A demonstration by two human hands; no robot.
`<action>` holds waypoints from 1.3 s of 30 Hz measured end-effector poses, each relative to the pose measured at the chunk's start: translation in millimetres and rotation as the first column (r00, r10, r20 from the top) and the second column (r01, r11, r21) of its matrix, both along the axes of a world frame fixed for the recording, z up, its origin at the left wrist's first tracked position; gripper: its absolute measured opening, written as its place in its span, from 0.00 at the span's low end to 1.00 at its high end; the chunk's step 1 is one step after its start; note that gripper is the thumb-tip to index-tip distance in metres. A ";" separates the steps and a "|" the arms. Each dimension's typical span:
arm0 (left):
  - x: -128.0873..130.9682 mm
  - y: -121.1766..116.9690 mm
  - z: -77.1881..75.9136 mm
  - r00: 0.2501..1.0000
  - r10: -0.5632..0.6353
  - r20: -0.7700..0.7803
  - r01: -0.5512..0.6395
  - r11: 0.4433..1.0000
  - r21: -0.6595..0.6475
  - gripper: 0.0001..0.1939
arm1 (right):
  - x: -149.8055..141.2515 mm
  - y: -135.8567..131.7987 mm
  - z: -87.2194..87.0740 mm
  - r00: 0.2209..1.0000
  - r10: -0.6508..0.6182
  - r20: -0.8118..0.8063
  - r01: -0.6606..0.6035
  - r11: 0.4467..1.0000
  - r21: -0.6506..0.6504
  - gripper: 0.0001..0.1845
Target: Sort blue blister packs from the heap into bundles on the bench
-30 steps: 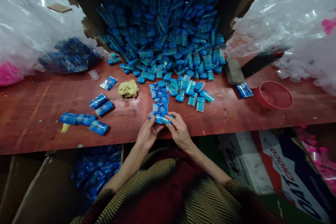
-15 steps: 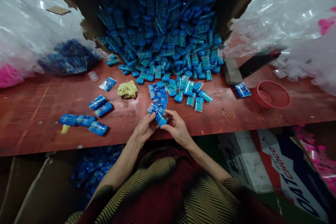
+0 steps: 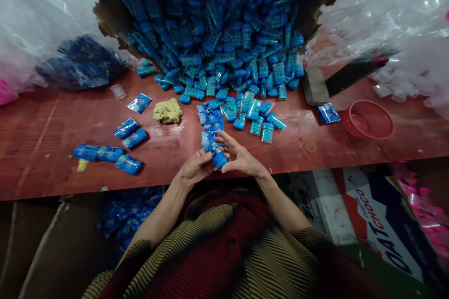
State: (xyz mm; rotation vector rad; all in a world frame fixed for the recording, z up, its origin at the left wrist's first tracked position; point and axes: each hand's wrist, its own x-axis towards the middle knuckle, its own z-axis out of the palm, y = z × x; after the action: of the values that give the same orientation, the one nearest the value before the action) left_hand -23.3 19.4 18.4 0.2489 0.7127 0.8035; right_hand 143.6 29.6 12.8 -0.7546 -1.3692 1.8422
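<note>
My left hand [image 3: 194, 169] and my right hand [image 3: 240, 157] meet at the near edge of the red table [image 3: 52, 121], both closed on a blue packet [image 3: 213, 148] held upright between them. The right hand's index finger stretches over its top. Just beyond lie a few flat blue sachets [image 3: 209, 117] and loose blue packets [image 3: 261, 126]. Behind them a torn cardboard box [image 3: 105, 14] spills a large heap of blue packets [image 3: 224, 32] onto the table.
Filled sachets [image 3: 115, 149] lie at the left, a yellow rag [image 3: 167, 110] beside them. A red basket [image 3: 368, 119], a dark block [image 3: 314, 86] and one sachet [image 3: 327, 113] sit right. Clear plastic bags flank the box. Cartons [image 3: 379, 224] stand below the table.
Both hands have lifted the blue packet slightly and turned it upright; the right index finger has stretched out over it. The view has shifted a little.
</note>
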 end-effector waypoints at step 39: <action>-56.8 24.3 -1.2 0.229 0.635 -0.738 -0.003 0.759 0.652 0.24 | -47.0 44.5 -10.9 0.715 -0.430 0.551 -0.047 0.757 0.652 0.18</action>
State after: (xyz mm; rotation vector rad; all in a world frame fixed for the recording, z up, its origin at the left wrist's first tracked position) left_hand -80.1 43.7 17.1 1.2309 1.7572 1.2870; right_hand 96.7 74.1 1.9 -1.2035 -2.1057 0.7908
